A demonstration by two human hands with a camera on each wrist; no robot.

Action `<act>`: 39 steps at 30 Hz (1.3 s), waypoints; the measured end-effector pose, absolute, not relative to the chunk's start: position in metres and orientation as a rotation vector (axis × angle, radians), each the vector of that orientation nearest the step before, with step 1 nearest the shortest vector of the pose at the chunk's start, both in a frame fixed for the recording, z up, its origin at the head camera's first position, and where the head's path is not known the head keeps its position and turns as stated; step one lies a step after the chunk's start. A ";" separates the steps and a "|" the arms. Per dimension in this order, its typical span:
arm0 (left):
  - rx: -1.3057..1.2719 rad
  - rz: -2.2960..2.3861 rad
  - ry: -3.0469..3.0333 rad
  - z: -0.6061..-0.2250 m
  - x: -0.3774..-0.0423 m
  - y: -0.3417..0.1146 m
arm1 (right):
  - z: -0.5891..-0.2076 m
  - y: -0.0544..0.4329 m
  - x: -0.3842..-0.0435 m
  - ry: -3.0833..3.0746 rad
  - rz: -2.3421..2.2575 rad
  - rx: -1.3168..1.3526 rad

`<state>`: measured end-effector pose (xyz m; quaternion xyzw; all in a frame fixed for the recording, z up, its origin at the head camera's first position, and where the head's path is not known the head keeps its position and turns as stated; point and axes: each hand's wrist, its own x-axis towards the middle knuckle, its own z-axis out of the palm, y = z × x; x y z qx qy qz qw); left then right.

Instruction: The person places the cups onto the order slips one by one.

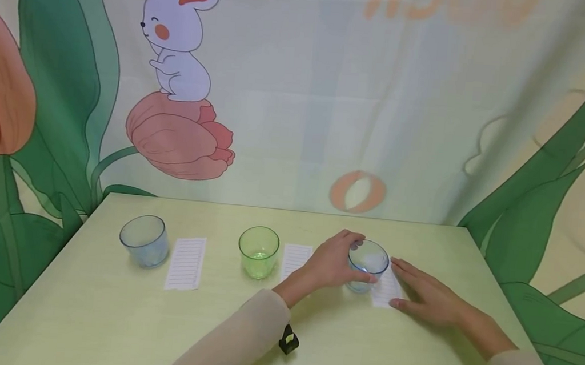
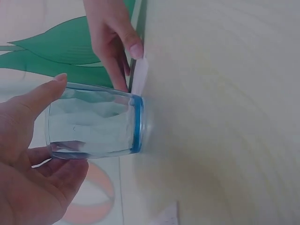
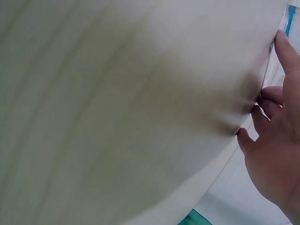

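Left hand [image 1: 335, 261]: thumb and fingers clamped round right cup [image 1: 369, 262] | right cup: toward the table's [image 1: 105, 328] back right corner | right hand [image 1: 433, 298]: thumb and fingers apart, tips at paper [image 1: 386, 292] just beside that cup | green cup [image 1: 258, 257]: near the back edge's middle | left cup [image 1: 147, 245]: near the back left corner

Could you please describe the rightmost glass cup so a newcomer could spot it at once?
On the pale table, look right, past the leftmost glass cup and the green glass cup, to the row's right end. The bluish glass cup there is the only one gripped by the left hand.
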<state>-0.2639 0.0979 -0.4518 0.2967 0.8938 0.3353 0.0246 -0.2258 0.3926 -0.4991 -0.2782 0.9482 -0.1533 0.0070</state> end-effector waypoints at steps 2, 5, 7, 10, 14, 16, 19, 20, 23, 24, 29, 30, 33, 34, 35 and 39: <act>0.910 1.041 2.779 -0.451 -0.267 0.100 | -0.499 0.393 -0.226 2.959 -0.472 -0.857; 0.929 1.076 2.776 -0.448 -0.271 0.107 | -0.499 0.393 -0.226 2.955 -0.460 -0.827; 0.953 1.105 2.759 -0.448 -0.273 0.114 | -0.499 0.393 -0.226 2.958 -0.456 -0.815; 0.985 1.130 2.742 -0.447 -0.274 0.125 | -0.500 0.393 -0.226 2.970 -0.470 -0.830; 0.988 1.149 2.734 -0.450 -0.273 0.137 | -0.501 0.393 -0.227 2.972 -0.508 -0.868; 0.984 1.152 2.728 -0.452 -0.272 0.140 | -0.501 0.393 -0.226 2.973 -0.514 -0.876; 0.973 1.153 2.719 -0.454 -0.270 0.144 | -0.501 0.392 -0.226 2.978 -0.516 -0.879; 0.971 1.149 2.719 -0.454 -0.269 0.145 | -0.501 0.392 -0.226 2.981 -0.515 -0.879; 0.971 1.145 2.713 -0.456 -0.267 0.147 | -0.500 0.392 -0.225 2.980 -0.529 -0.871; 0.971 1.140 2.711 -0.457 -0.267 0.147 | -0.500 0.392 -0.225 2.981 -0.531 -0.871; 0.968 1.119 2.729 -0.457 -0.265 0.149 | -0.500 0.391 -0.225 2.996 -0.534 -0.910; 0.964 1.115 2.733 -0.458 -0.265 0.150 | -0.500 0.391 -0.225 3.001 -0.532 -0.920; 0.946 1.113 2.735 -0.460 -0.265 0.153 | -0.500 0.392 -0.225 3.010 -0.530 -0.921; 0.930 1.113 2.735 -0.461 -0.265 0.154 | -0.500 0.392 -0.225 3.012 -0.526 -0.908; 0.912 1.113 2.733 -0.462 -0.264 0.154 | -0.500 0.393 -0.225 3.014 -0.515 -0.889; 0.843 1.095 2.717 -0.468 -0.262 0.152 | -0.494 0.397 -0.221 3.031 -0.482 -0.788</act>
